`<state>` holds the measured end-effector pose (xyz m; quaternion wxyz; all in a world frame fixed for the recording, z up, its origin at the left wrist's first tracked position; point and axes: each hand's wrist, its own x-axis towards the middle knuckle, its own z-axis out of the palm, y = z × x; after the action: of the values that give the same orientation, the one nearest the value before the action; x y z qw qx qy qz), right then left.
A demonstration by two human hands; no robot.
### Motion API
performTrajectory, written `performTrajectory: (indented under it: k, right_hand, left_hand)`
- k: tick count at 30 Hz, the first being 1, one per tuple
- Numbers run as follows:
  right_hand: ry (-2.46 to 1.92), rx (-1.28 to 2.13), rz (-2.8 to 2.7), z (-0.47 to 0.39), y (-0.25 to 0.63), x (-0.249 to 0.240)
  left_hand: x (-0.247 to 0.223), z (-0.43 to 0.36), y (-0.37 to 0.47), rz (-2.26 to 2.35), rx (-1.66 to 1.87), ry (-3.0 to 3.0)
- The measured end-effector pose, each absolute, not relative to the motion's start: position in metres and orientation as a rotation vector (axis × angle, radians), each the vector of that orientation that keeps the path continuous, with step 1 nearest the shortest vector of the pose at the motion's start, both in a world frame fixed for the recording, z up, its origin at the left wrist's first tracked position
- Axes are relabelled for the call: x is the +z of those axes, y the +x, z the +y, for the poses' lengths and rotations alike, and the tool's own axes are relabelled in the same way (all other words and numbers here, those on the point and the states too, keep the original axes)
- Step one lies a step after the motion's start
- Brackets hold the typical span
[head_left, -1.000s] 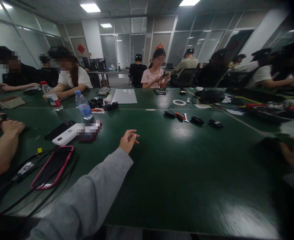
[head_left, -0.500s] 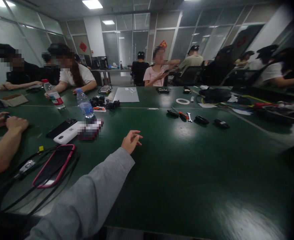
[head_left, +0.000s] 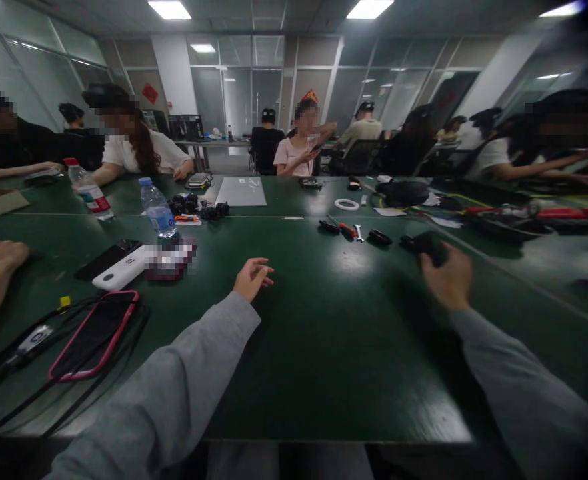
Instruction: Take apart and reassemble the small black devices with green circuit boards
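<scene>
On a dark green worktop point(head_left: 324, 373), we see our right hand point(head_left: 449, 277), blurred, its grip closed around a dark object point(head_left: 434, 248) near the right end of a row holding 2 small black items point(head_left: 379, 238), an orange-handled screwdriver point(head_left: 348, 231) and a wrench point(head_left: 359, 233). Our left hand point(head_left: 254, 280) is well apart from it, its grip loosely curled, partly open and empty. To our left lie a pink-edged phone point(head_left: 94, 337) and a white device point(head_left: 121, 268), near an upright blue-capped bottle point(head_left: 159, 212).

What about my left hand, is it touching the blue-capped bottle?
No, the left hand is apart from the blue-capped bottle, which stands farther left on the green table.
</scene>
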<state>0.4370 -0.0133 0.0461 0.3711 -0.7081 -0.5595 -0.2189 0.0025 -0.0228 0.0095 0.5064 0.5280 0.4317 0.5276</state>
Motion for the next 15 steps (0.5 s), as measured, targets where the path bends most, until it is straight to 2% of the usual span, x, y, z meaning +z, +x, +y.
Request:
performTrajectory:
  k: [7, 10, 15]
  right_hand:
    - [-1.308, -0.107, -2.013, -0.044, 0.182, 0.018]
    - [-1.226, -0.026, -2.141, -0.067, 0.143, 0.018]
    - [-1.122, 0.181, -2.038, -0.073, 0.147, 0.02]
  left_hand:
    - [0.008, -0.022, 0.011, 1.053, 1.331, 1.017]
    - [0.004, -0.019, 0.01, 1.078, 1.409, 1.023]
    - [0.004, -0.017, 0.006, 1.107, 1.42, 1.047]
